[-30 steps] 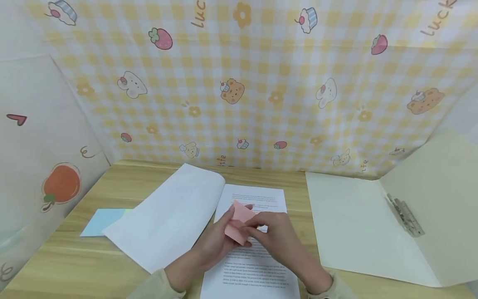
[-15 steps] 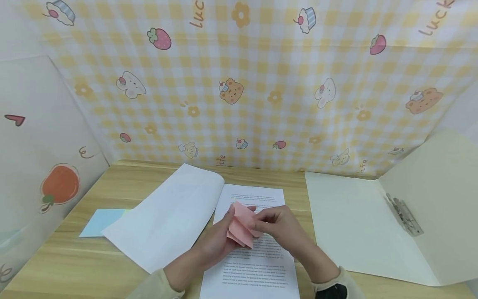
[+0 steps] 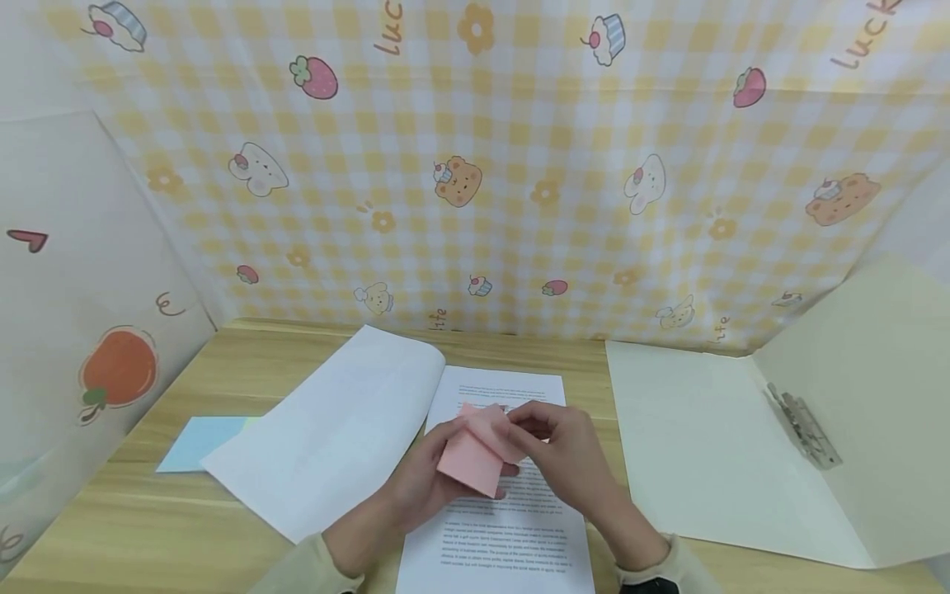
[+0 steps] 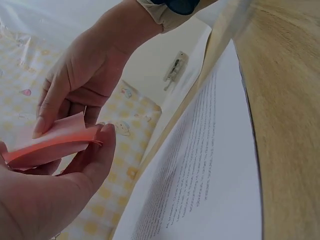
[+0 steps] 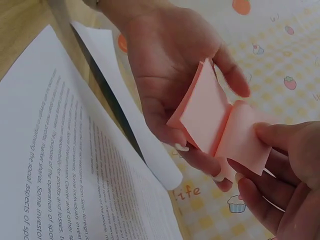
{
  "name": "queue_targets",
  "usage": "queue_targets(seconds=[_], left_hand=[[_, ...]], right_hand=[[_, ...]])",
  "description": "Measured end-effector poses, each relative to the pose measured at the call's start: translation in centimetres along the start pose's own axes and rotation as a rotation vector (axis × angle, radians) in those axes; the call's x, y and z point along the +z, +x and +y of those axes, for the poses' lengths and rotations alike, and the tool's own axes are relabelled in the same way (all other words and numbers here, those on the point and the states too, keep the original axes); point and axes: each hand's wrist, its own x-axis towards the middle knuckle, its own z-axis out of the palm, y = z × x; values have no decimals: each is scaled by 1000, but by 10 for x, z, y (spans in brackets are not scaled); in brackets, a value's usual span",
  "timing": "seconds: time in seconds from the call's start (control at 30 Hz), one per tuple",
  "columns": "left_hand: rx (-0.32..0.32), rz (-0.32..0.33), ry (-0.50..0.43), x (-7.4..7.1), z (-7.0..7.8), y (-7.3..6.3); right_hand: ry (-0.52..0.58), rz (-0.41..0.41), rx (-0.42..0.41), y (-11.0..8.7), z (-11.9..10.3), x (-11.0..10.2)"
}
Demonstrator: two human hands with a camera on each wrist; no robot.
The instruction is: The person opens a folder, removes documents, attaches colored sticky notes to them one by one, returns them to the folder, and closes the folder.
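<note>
A pad of pink sticky notes (image 3: 472, 464) is held above the printed pages (image 3: 512, 536) by my left hand (image 3: 416, 487), its fingers curled beneath and around the pad. Between thumb and fingers, my right hand (image 3: 567, 454) pinches a pink sheet (image 5: 244, 142) that bends away from the pad along one edge. In the right wrist view this sheet stands partly lifted, still joined to the stack. The left wrist view gives the pad (image 4: 55, 145) from its side, with the right hand above it.
A turned-over white page (image 3: 334, 421) curves to the left, partly covering light blue paper (image 3: 200, 441) and a sliver of yellow-green. At right lies an open cream folder (image 3: 712, 445) with a metal clip (image 3: 805, 425). A checked cloth (image 3: 512, 239) hangs behind the wooden table (image 3: 126, 528).
The right hand has shifted slightly right and up, pulling a pink sheet away from the pad. The pad has turned and its leaves have parted in the left hand.
</note>
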Motion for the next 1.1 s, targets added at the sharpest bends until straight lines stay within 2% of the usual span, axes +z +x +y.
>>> queue_targets(seconds=[0.2, 0.47, 0.8, 1.1], left_hand=[[-11, 64, 30, 0, -3, 0], [-37, 117, 119, 1, -6, -1], [-63, 97, 135, 0, -9, -1], [-66, 95, 90, 2, -10, -3]], right_hand=[[-28, 58, -51, 0, 2, 0], [-44, 84, -45, 2, 5, -3], [-11, 95, 86, 6, 9, -8], [-70, 112, 157, 9, 14, -11]])
